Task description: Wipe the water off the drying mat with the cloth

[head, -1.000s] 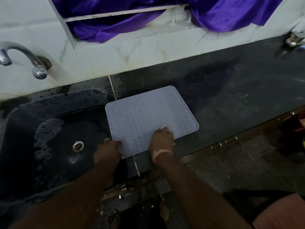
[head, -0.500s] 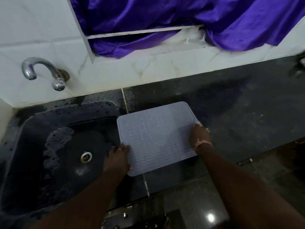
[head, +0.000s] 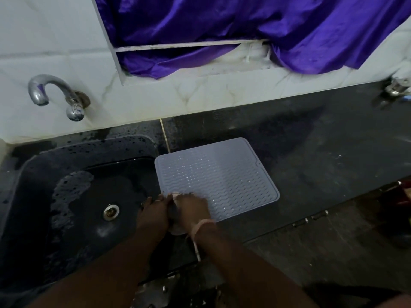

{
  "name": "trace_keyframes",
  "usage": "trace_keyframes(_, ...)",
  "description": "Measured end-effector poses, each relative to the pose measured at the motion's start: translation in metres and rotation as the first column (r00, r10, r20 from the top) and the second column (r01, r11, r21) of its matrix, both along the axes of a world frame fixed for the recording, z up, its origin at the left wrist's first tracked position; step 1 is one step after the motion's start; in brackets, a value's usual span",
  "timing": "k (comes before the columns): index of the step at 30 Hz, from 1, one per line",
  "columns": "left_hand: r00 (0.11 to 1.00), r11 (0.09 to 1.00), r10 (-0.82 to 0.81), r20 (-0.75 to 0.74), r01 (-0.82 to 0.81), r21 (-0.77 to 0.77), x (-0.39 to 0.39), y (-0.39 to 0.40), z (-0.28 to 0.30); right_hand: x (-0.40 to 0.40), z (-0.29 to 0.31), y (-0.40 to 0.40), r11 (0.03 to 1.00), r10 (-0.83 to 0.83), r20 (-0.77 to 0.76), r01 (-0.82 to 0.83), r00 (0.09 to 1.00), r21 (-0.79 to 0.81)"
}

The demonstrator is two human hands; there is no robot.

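The grey ribbed drying mat (head: pixel 224 178) lies flat on the dark counter, its left edge right beside the sink. My right hand (head: pixel 192 210) presses down on the mat's near left part, fingers curled over a pale cloth (head: pixel 178 193). Only a thin fringe of the cloth shows at the fingertips. My left hand (head: pixel 153 215) lies right beside it at the mat's left edge, fingers stretched forward and touching that edge. Small water drops glint across the mat's ribs.
A black sink (head: pixel 66 196) with wet patches and a metal drain (head: pixel 111 211) sits to the left, under a chrome tap (head: pixel 55 92) on the tiled wall. Dark counter (head: pixel 322 147) stretches to the right. Purple fabric (head: pixel 244 30) hangs above. A metal fitting (head: pixel 397 87) is far right.
My right hand has swept from the mat's right edge across to its near left part. My left hand stays at the mat's left edge. The view has shifted slightly.
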State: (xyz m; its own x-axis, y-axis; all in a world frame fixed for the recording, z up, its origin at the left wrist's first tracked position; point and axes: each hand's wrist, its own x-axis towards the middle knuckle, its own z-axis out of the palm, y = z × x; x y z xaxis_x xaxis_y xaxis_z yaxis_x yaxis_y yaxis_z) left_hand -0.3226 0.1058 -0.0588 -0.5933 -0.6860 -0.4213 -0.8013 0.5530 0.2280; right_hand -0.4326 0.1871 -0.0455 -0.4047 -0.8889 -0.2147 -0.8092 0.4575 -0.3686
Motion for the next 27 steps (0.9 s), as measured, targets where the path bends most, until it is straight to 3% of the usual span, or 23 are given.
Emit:
trace_keyframes(3, 1.000, 1.000, -0.028, -0.010, 0.027, -0.015, -0.004, -0.009, 0.004, -0.066, 0.020, 0.014, 0.926, -0.317, 0.124, 0.335, 0.940, -0.171)
trace_keyframes(5, 0.998, 1.000, -0.005, -0.062, 0.004, -0.009, -0.009, -0.015, 0.007, -0.114, 0.030, 0.031, 0.852, -0.491, 0.038, 0.488, 0.871, -0.189)
trace_keyframes(8, 0.999, 1.000, -0.022, -0.043, 0.022, 0.001, -0.013, -0.019, 0.003, -0.179, 0.021, 0.053, 0.800, -0.600, -0.078, 0.596, 0.796, -0.071)
trace_keyframes(10, 0.998, 1.000, 0.006, -0.064, -0.006, 0.001, -0.016, -0.021, -0.003, -0.199, 0.003, 0.055, 0.790, -0.610, -0.123, 0.613, 0.783, -0.018)
trace_keyframes(13, 0.997, 0.998, 0.021, -0.073, -0.025, -0.054, -0.021, -0.022, -0.005, -0.171, -0.021, 0.029, 0.812, -0.534, -0.316, 0.579, 0.784, 0.065)
trace_keyframes(17, 0.997, 0.995, 0.046, -0.065, -0.051, -0.082, -0.023, -0.021, -0.006, -0.082, -0.030, -0.014, 0.910, -0.261, -0.419, 0.366, 0.870, 0.193)
trace_keyframes(20, 0.989, 0.985, 0.053, -0.138, -0.074, -0.153, -0.022, -0.019, -0.005, -0.009, -0.026, -0.034, 0.990, -0.036, -0.259, 0.070, 0.965, 0.122)
trace_keyframes(22, 0.985, 0.990, 0.070, -0.157, -0.088, -0.112, -0.016, -0.022, -0.006, 0.004, -0.018, -0.035, 0.996, 0.073, -0.060, -0.070, 0.996, 0.048)
trace_keyframes(23, 0.990, 0.995, 0.064, -0.129, -0.073, -0.067, -0.012, -0.025, -0.006, -0.007, -0.010, -0.033, 0.999, 0.044, 0.061, -0.043, 0.997, -0.022)
trace_keyframes(25, 0.993, 0.999, 0.047, -0.105, -0.046, 0.008, -0.008, -0.033, -0.004, -0.050, 0.004, -0.027, 0.978, -0.133, 0.297, 0.175, 0.946, -0.118)
trace_keyframes(27, 0.987, 0.995, 0.083, -0.135, -0.076, 0.059, -0.012, -0.040, -0.001, -0.110, 0.011, -0.015, 0.890, -0.340, 0.339, 0.417, 0.877, -0.186)
